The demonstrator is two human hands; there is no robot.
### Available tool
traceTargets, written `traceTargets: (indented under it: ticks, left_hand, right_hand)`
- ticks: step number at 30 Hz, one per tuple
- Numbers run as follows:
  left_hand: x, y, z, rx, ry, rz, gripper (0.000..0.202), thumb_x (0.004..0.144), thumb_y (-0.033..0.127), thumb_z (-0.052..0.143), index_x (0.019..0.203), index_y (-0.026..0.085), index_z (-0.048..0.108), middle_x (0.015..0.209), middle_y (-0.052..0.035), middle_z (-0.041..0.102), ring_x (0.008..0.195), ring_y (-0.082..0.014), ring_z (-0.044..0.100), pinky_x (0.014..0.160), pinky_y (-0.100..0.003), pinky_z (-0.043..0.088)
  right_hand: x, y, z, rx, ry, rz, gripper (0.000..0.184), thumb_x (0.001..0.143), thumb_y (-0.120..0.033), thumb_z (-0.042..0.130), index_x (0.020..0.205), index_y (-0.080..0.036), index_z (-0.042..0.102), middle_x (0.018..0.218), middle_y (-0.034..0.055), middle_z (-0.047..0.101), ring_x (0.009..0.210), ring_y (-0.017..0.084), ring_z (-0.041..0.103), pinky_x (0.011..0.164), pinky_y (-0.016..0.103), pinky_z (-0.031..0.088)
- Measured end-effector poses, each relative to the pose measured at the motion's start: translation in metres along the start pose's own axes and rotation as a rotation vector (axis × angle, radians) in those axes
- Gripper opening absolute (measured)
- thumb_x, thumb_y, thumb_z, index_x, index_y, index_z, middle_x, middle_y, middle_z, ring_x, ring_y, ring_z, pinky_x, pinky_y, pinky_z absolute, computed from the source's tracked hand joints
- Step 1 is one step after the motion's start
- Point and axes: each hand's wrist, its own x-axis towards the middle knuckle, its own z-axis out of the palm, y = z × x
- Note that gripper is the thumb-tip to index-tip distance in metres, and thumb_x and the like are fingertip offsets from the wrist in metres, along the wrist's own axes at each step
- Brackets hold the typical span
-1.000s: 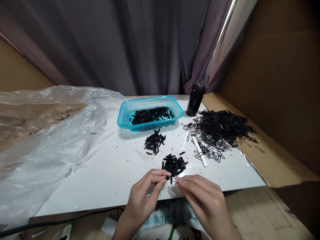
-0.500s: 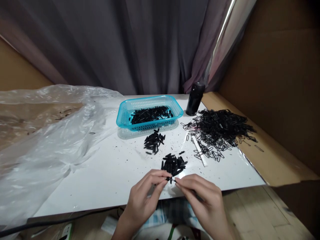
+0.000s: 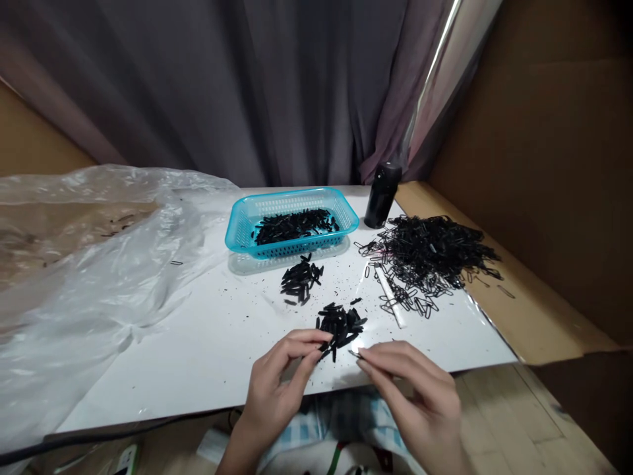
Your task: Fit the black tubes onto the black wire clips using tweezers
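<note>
My left hand [image 3: 284, 382] and my right hand [image 3: 415, 389] hover over the near edge of the white board [image 3: 208, 336]. The left fingertips pinch a small black piece by the near pile of black pieces [image 3: 340, 323]. The right fingertips pinch a thin wire clip, slightly apart from the left hand. A second small pile of black pieces [image 3: 299, 280] lies farther back. Behind it stands a blue basket [image 3: 237, 227] holding several black pieces. A large heap of black wire clips [image 3: 430, 254] spreads at the right.
A black cylinder [image 3: 380, 194] stands behind the clip heap. A white stick [image 3: 390, 297] lies beside the clips. Crumpled clear plastic [image 3: 89, 277] covers the left side. A cardboard wall [image 3: 544, 165] rises at the right, a dark curtain [image 3: 257, 92] behind.
My two hands have drawn slightly apart: the black piece stays in the left fingers and the thin clip in the right. The view has shifted a little.
</note>
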Motion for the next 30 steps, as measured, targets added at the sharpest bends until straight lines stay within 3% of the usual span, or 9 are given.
traceTargets:
  ticks: [7, 19, 30]
  left_hand:
    - [-0.0004, 0.0040, 0.0000, -0.093, 0.036, 0.010, 0.019, 0.095, 0.005, 0.057, 0.090, 0.022, 0.063, 0.098, -0.0030, 0.077, 0.094, -0.0138, 0.073, 0.081, -0.020, 0.059]
    - [-0.0001, 0.0057, -0.0024, -0.006, -0.011, 0.034, 0.021, 0.092, 0.001, 0.058, 0.090, 0.021, 0.064, 0.096, -0.0028, 0.076, 0.092, -0.0137, 0.072, 0.082, -0.021, 0.059]
    - [0.0026, 0.0066, -0.0017, 0.083, -0.035, 0.166, 0.022, 0.090, -0.003, 0.057, 0.096, 0.018, 0.062, 0.098, -0.0054, 0.074, 0.093, -0.0142, 0.071, 0.083, -0.022, 0.059]
  right_hand:
    - [-0.0057, 0.0058, 0.0048, -0.149, -0.135, -0.054, 0.030, 0.091, -0.003, 0.063, 0.116, -0.020, 0.069, 0.098, 0.0052, 0.075, 0.085, 0.016, 0.071, 0.072, 0.030, 0.061]
    - [-0.0034, 0.0038, 0.0034, -0.202, -0.178, -0.128, 0.032, 0.092, -0.001, 0.059, 0.118, -0.018, 0.067, 0.099, 0.0065, 0.075, 0.082, 0.017, 0.069, 0.069, 0.031, 0.059]
    - [0.0002, 0.0032, 0.0013, -0.220, -0.185, -0.122, 0.027, 0.092, -0.002, 0.059, 0.112, -0.017, 0.069, 0.098, 0.0063, 0.076, 0.081, 0.017, 0.069, 0.069, 0.029, 0.059]
